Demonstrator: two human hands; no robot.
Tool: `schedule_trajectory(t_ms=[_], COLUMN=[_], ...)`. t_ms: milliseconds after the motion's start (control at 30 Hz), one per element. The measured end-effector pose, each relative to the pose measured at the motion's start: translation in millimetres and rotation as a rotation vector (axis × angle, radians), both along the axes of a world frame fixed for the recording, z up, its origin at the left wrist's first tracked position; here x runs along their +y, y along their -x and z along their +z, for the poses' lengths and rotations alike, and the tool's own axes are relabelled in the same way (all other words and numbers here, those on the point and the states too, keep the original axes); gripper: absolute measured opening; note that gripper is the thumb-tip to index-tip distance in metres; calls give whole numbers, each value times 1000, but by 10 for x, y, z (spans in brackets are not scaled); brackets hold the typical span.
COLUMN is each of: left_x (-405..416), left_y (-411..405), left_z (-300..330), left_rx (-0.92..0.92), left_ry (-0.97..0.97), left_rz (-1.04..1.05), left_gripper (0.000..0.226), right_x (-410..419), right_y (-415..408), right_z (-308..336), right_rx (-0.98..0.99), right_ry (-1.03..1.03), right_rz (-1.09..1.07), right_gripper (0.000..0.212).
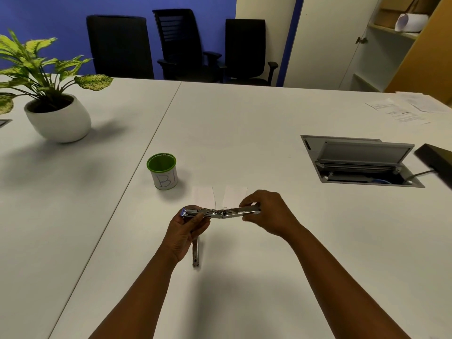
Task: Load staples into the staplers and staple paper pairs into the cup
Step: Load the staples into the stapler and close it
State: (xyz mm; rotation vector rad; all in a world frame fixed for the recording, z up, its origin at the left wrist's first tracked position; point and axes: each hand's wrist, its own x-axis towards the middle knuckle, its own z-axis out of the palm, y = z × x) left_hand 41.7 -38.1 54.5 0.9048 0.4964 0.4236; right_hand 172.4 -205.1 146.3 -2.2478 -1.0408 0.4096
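Observation:
A silver metal stapler point(216, 213) is held swung wide open above the white table point(244, 133). My left hand point(187, 230) grips its left end, and my right hand point(267, 212) grips the cover at its right end. One more metal arm of the stapler point(195, 253) hangs down below my left hand. Two small white paper slips point(204, 196) point(234, 195) lie flat on the table just behind the stapler. A white cup point(163, 171) with a green rim, marked "B1", stands upright to the left of the slips.
A potted plant in a white bowl point(57, 118) stands far left. An open cable hatch point(359, 160) is sunk into the table at right, with a black device point(435, 157) beside it. Printed sheets point(401, 111) lie at the far right. Black chairs point(186, 45) stand behind the table.

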Motion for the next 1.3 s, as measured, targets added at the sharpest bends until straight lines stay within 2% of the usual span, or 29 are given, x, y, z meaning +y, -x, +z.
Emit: schedule_trajectory(t_ms=[133, 200, 267, 433, 500, 533, 633, 800, 867, 933, 1000, 1067, 1133, 1233, 1300], left_x=[-23, -60, -104, -248, -282, -290, -304, -328, -334, -335, -335, -328, -309, -257, -225], left_y=[12, -5, -41, -106, -102, -93, -73, -79, -82, -88, -102, -125, -132, -123, -130], left_z=[6, 24, 40, 120, 147, 165, 197, 220, 224, 207, 182, 176, 161, 129, 100], left_rx=[-4, 11, 42, 118, 112, 107, 116, 141, 140, 147, 158, 178, 236, 397, 441], left_ry=[-51, -67, -87, -145, -113, -102, -98, -110, -111, -105, -96, -80, -50, -22, -21], left_rz=[-29, -50, -82, -223, -267, -290, -375, -419, -418, -418, -428, -448, -467, -471, -373], left_gripper=[15, 27, 21, 17, 15, 16, 19, 24, 23, 22, 20, 19, 28, 56, 66], right_x=[-6, 14, 55, 146, 163, 168, 147, 108, 104, 104, 106, 111, 112, 97, 80], right_y=[3, 27, 66, 210, 243, 256, 272, 282, 276, 264, 247, 228, 213, 174, 154], right_z=[59, 73, 72, -8, -48, -67, -150, -262, -305, -344, -368, -388, -417, -495, -550], right_rx=[145, 206, 279, 475, 641, 750, 1032, 1209, 1271, 1311, 1301, 1257, 1203, 1141, 1084], right_ry=[-209, -308, -387, -387, -318, -271, -219, -300, -312, -318, -324, -334, -347, -353, -316], right_rz=[-30, -15, -2, -20, -14, 13, 47, -10, -49, -79, -101, -118, -136, -190, -223], right_gripper=[28, 28, 24, 20, 9, 12, 40, 44, 55, 70, 71, 57, 43, 28, 21])
